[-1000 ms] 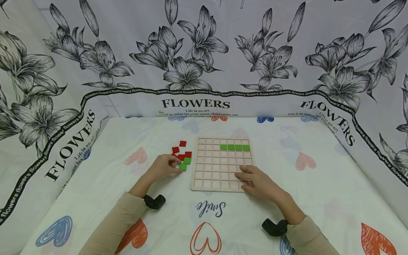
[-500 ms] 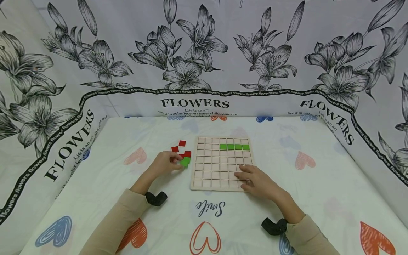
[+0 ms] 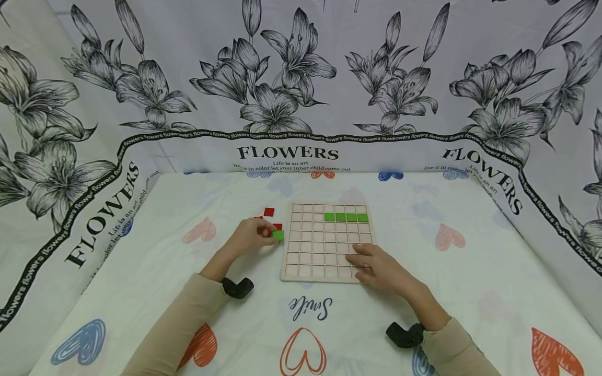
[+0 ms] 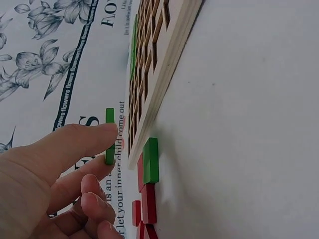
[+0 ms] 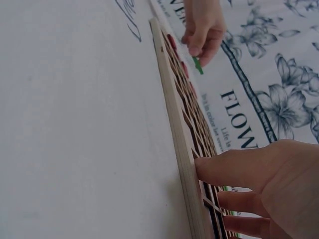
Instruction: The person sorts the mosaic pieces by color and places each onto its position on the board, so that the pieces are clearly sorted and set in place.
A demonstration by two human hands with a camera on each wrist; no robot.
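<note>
My left hand (image 3: pixel 246 236) pinches a green square tile (image 4: pixel 109 115) between thumb and fingertip, raised off the table just left of the wooden grid board (image 3: pixel 305 257). Another green tile (image 4: pixel 151 160) lies by the board's left edge, next to several red tiles (image 3: pixel 269 212); the hand partly hides these in the head view. On the board, a row of green tiles (image 3: pixel 346 217) fills cells in the second row from the far side, at its right end. With fingers extended, my right hand (image 3: pixel 386 270) rests on the board's near right part, its thumb touching the near rim.
A white heart-print cloth (image 3: pixel 357 324) covers the table. Flower-print curtains (image 3: pixel 291 104) stand behind it and at both sides. A black wrist mount (image 3: pixel 238 288) is strapped at my left wrist, and a similar black mount (image 3: pixel 404 335) sits at the right.
My left hand has picked up a green tile from near the red ones and moved slightly right and away from me, lifting it. The right hand stays still on the board.
</note>
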